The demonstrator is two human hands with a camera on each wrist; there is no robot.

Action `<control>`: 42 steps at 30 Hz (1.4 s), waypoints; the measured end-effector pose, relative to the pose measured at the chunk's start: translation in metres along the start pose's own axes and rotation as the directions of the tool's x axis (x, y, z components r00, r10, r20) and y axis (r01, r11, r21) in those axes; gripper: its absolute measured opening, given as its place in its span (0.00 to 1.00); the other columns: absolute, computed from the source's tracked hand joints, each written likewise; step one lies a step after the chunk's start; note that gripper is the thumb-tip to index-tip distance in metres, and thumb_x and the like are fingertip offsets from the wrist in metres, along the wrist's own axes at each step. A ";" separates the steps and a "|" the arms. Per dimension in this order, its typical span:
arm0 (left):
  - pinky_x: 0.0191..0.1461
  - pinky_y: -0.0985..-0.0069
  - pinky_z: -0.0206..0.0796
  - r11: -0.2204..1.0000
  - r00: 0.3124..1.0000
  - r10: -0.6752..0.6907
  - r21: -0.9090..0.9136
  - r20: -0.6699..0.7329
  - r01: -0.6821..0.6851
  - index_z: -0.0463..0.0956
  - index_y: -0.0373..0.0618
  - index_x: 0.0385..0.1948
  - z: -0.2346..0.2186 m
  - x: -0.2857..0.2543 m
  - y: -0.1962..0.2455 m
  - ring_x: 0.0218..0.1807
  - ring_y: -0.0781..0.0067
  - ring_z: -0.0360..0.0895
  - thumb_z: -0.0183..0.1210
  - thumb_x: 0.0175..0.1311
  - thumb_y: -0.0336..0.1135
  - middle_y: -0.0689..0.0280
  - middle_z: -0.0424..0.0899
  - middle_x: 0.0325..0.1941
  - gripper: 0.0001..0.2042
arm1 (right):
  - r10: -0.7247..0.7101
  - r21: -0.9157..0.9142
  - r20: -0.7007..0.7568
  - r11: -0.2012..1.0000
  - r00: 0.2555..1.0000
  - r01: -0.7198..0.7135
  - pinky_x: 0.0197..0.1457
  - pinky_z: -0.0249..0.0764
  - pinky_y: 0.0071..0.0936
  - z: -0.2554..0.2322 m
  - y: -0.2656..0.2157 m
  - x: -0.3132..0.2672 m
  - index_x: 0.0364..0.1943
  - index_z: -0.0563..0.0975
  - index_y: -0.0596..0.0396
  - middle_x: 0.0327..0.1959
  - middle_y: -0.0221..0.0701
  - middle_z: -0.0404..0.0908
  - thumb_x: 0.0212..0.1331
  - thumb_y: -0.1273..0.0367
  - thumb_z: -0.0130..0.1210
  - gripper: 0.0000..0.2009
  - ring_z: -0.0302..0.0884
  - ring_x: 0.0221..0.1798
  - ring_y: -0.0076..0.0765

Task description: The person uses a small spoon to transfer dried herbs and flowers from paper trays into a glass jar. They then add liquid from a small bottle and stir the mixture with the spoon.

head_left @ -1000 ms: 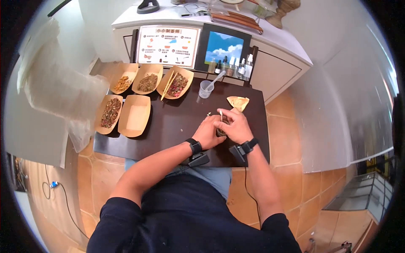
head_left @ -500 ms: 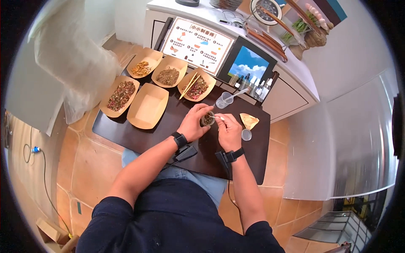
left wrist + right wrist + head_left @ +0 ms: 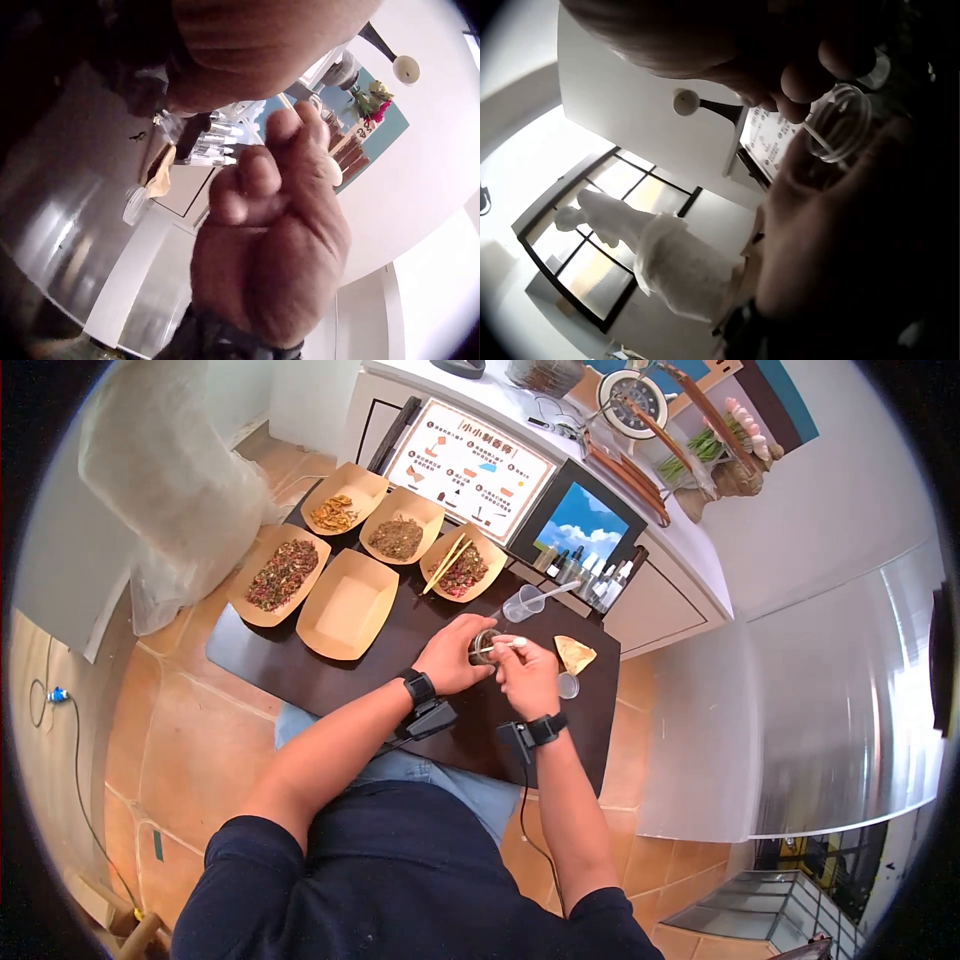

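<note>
A small clear jar (image 3: 482, 648) with dark bits inside stands on the dark table, and the left hand (image 3: 452, 657) grips it from the left side. The right hand (image 3: 529, 678) pinches a thin pale stick (image 3: 500, 646) whose far end reaches into the jar's mouth. In the right wrist view the jar's round rim (image 3: 840, 124) shows with the stick slanting in, between the right hand's fingertips (image 3: 802, 82) and the left hand (image 3: 817, 217). The left wrist view shows the right hand (image 3: 274, 225) with curled fingers; the jar is hidden there.
Right of the hands lie a round clear lid (image 3: 568, 685) and a folded tan paper piece (image 3: 575, 654). Behind stands a plastic cup (image 3: 523, 604) with a spoon across it. Several paper trays (image 3: 347, 605) fill the left; small bottles (image 3: 600, 585) line the back edge.
The view has turned and shifted. One second ago both hands hid most of the jar; now its mouth shows, and the stick leans more sideways. The round lid has come into sight beside the right hand.
</note>
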State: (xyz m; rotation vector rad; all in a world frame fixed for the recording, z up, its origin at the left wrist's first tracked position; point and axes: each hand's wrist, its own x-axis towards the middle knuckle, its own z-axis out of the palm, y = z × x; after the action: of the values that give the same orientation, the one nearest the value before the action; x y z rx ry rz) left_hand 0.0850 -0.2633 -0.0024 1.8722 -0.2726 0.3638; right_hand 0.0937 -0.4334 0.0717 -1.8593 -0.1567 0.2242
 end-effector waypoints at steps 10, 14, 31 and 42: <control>0.74 0.59 0.72 1.000 1.000 0.001 -0.005 0.007 -0.001 0.76 0.41 0.66 -0.003 0.000 0.002 0.68 0.46 0.79 0.77 0.51 0.34 0.51 0.80 0.66 0.36 | -0.213 -0.095 -0.111 0.975 0.971 0.203 0.30 0.76 0.19 -0.011 -0.012 0.001 0.50 0.89 0.59 0.37 0.26 0.90 0.72 0.73 0.65 0.08 0.80 0.28 0.17; 0.74 0.59 0.72 1.000 1.000 0.009 0.010 0.018 -0.009 0.76 0.41 0.66 -0.004 0.002 0.002 0.68 0.47 0.79 0.77 0.51 0.34 0.51 0.81 0.65 0.36 | -0.336 -0.304 -0.021 0.899 0.942 0.314 0.34 0.78 0.23 -0.014 0.001 0.006 0.46 0.89 0.61 0.37 0.30 0.90 0.70 0.75 0.66 0.06 0.82 0.29 0.21; 0.72 0.59 0.74 0.998 0.998 -0.064 0.024 0.024 0.063 0.76 0.43 0.67 -0.009 0.005 0.013 0.68 0.48 0.81 0.79 0.52 0.36 0.53 0.82 0.66 0.37 | -0.247 -0.236 0.030 0.940 0.969 0.247 0.43 0.80 0.30 -0.029 -0.017 0.025 0.43 0.88 0.63 0.37 0.35 0.89 0.70 0.72 0.64 0.07 0.87 0.37 0.32; 0.71 0.60 0.75 0.987 0.992 -0.115 0.124 0.060 0.107 0.77 0.41 0.66 -0.001 0.015 0.015 0.67 0.49 0.82 0.80 0.53 0.36 0.52 0.83 0.65 0.36 | -0.416 -0.179 0.292 0.861 0.861 0.477 0.47 0.82 0.45 -0.036 -0.001 0.054 0.38 0.86 0.61 0.37 0.42 0.87 0.66 0.71 0.62 0.07 0.86 0.41 0.55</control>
State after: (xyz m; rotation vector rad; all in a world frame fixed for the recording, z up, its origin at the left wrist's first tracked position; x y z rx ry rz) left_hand 0.0933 -0.2670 0.0167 2.0113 -0.1936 0.2467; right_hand 0.1551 -0.4548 0.0786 -1.9750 -0.8171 0.1073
